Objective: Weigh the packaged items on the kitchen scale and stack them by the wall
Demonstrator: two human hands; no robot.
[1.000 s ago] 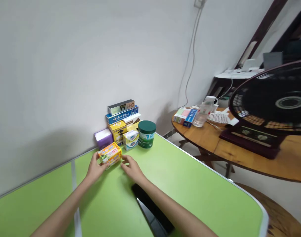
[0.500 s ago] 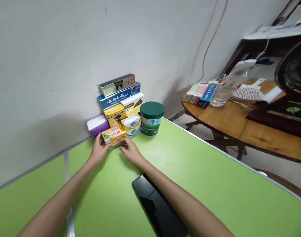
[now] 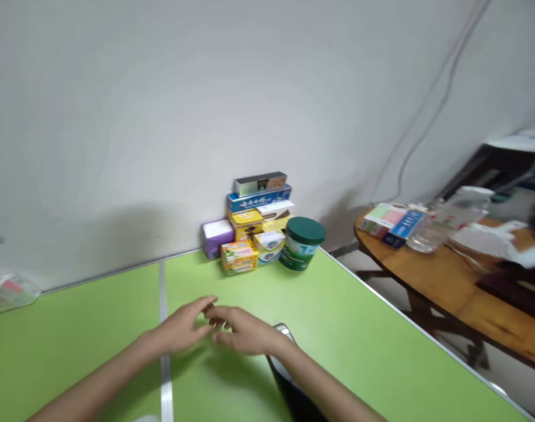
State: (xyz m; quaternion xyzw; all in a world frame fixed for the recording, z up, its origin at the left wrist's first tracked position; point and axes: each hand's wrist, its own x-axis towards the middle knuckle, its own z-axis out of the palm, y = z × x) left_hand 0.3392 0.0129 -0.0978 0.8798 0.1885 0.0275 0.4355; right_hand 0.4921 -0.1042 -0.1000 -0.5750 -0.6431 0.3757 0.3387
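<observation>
My left hand (image 3: 186,327) and my right hand (image 3: 243,329) meet above the green table, fingertips touching or overlapping, fingers apart and nothing held. Beyond them, an orange soap box (image 3: 239,257) stands against a white-and-yellow soap box (image 3: 269,243). Behind these are a purple pack (image 3: 217,236) and a yellow box (image 3: 246,223). A blue toothpaste box (image 3: 259,199) lies higher up, with a silver-black box (image 3: 261,184) on top of it. The tub with a dark green lid (image 3: 303,241) stands at the group's right. My right forearm partly covers a black phone (image 3: 289,375).
A clear-and-pink package (image 3: 10,293) lies at the table's left by the wall. To the right, a wooden table (image 3: 425,264) holds small boxes (image 3: 388,223), a plastic bottle (image 3: 447,217) and a white perforated item.
Both hands have let go of the orange box and drawn back toward me. The view has swung left and up, bringing in the package at the left.
</observation>
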